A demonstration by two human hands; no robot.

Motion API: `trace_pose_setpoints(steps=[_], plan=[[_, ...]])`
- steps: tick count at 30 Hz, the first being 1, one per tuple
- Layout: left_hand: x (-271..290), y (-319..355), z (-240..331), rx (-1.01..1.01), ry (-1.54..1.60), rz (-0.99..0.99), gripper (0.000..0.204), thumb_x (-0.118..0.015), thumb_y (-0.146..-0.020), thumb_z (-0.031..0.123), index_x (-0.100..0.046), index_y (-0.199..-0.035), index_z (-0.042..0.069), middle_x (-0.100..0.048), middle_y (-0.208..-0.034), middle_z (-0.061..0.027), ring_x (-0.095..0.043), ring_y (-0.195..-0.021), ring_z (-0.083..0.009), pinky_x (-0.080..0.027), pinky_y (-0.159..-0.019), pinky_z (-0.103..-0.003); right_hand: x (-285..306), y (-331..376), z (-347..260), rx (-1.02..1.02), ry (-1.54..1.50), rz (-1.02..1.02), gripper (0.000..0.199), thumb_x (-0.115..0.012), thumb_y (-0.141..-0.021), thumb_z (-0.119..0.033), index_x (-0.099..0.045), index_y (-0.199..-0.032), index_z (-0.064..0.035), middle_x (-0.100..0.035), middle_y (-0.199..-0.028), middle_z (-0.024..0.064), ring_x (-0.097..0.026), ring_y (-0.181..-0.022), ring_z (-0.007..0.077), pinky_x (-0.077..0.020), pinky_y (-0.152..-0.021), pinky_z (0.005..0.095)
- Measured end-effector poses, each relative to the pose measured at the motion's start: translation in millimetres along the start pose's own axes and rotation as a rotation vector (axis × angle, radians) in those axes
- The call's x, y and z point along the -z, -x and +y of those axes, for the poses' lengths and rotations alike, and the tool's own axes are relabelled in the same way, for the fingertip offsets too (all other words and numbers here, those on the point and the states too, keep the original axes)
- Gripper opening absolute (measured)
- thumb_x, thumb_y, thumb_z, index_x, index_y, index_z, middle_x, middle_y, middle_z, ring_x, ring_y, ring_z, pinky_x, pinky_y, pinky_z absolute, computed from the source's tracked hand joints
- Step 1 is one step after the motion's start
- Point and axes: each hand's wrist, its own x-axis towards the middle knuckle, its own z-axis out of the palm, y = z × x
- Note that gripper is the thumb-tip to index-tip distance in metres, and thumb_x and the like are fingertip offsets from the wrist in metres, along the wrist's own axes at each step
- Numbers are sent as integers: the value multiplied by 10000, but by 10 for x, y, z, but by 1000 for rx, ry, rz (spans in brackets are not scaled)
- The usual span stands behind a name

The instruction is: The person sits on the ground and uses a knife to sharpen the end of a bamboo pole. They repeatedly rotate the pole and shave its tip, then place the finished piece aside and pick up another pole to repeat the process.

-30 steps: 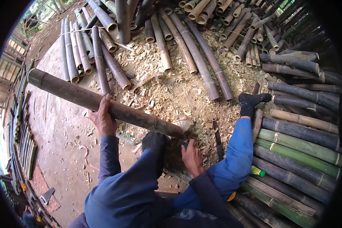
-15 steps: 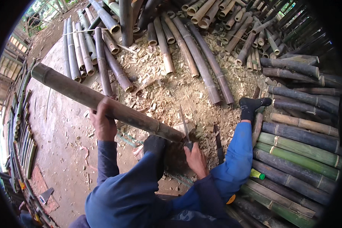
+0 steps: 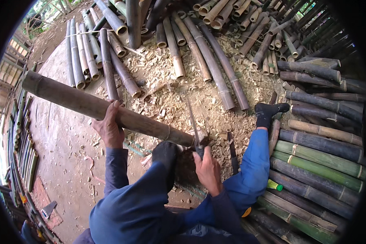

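Nearest the lower edge are the person's blue sleeves and blue trousers, one leg stretched right toward a black sock (image 3: 268, 112). The right hand (image 3: 208, 170) is closed in a full grip round the handle of a chopping knife (image 3: 194, 126), whose narrow blade stands up and rests at the near end of a long bamboo pole (image 3: 101, 109). The left hand (image 3: 108, 127) is wrapped over the middle of that pole, fingers curled over its top, holding it slanted from the lower right up to the upper left, its far end raised above the ground. The pole's near end sits over a dark block (image 3: 187, 166) between the knees. A second dark blade (image 3: 232, 148) lies on the ground just beside the right leg. By the right thigh lies a small green bottle with a yellow cap (image 3: 274, 185); no label can be read.

Beyond, pale wood chips (image 3: 166, 97) cover the dirt floor (image 3: 57, 146). To the right lies a stack of thick green and grey bamboo culms (image 3: 321, 158). Farther off, thinner cut bamboo poles (image 3: 199, 53) fan out across the top, some bundled at upper left.
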Motion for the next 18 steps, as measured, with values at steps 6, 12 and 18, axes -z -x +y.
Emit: trace_pose_setpoints(steps=[6, 12, 18], plan=[[57, -22, 19, 25, 29, -79, 369, -868, -810, 23, -667, -1109, -56, -717, -1025, -116, -716, -892, -204, -578, -843, -336, -44, -11, -14, -29, -59, 64, 387, -571, -1053, -350, -511, -1152, 20, -691, -889, 304, -681, -823, 514, -524, -691, 599], [112, -44, -4, 54, 82, -211, 492, -822, -834, 10, -563, -1249, -36, -694, -1113, -132, -715, -958, -231, -595, -874, -359, -23, -108, 125, -146, 34, -98, 400, -616, -1031, -351, -525, -1187, 6, -690, -913, 299, -680, -873, 503, -521, -722, 575], [296, -41, 96, 82, 68, -369, 602, -821, -837, 27, -515, -1356, 40, -637, -1232, -119, -672, -1106, -236, -581, -951, -369, -136, 16, 191, 92, -115, 174, 335, -612, -1040, -313, -523, -1145, -9, -697, -802, 251, -694, -721, 477, -515, -605, 547]])
